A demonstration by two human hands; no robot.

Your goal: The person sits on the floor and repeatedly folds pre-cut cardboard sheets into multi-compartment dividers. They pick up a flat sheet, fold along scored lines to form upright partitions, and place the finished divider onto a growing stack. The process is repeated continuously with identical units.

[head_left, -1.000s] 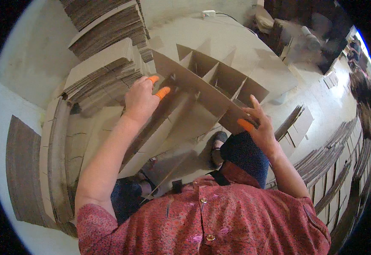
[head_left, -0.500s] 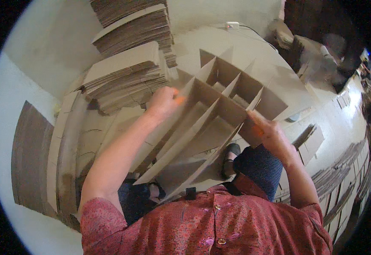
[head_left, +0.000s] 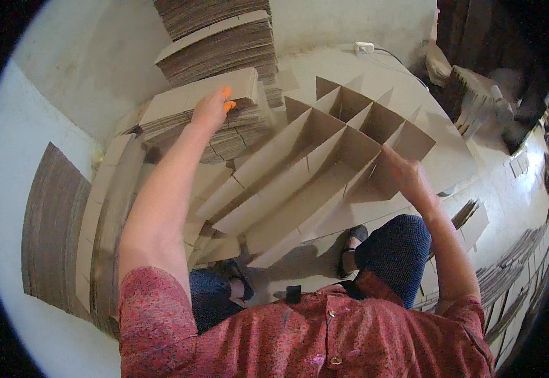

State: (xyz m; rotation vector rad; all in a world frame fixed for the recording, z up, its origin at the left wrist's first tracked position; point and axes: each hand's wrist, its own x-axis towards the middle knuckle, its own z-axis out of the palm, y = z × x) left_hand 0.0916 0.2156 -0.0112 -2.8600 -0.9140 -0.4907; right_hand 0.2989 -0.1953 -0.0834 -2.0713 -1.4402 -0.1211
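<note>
My left hand (head_left: pixel 210 113) reaches over the front stack of flat cardboard strips (head_left: pixel 192 94), with orange covers on its fingertips. Its thumb and finger are apart near the top strip's edge, and no strip is lifted. On the right, my right hand (head_left: pixel 411 181) grips the corner of a partly assembled cardboard divider (head_left: pixel 359 148). Crossed strips form several open cells at the divider's far end. Long strips run from there toward my knees, with slots along their upper edges. The fingers of my right hand are partly hidden behind the cardboard.
More stacked cardboard (head_left: pixel 221 47) stands behind against the wall. Upright strips (head_left: pixel 101 214) lean at the left beside a darker bundle (head_left: pixel 54 227). A white power socket (head_left: pixel 364 47) with a cable lies at the back. Cardboard bundles (head_left: pixel 495 271) are at the right.
My left hand has left the divider's left side and moved up and left to the cardboard stack. My right hand keeps its hold on the divider. The view has shifted slightly.
</note>
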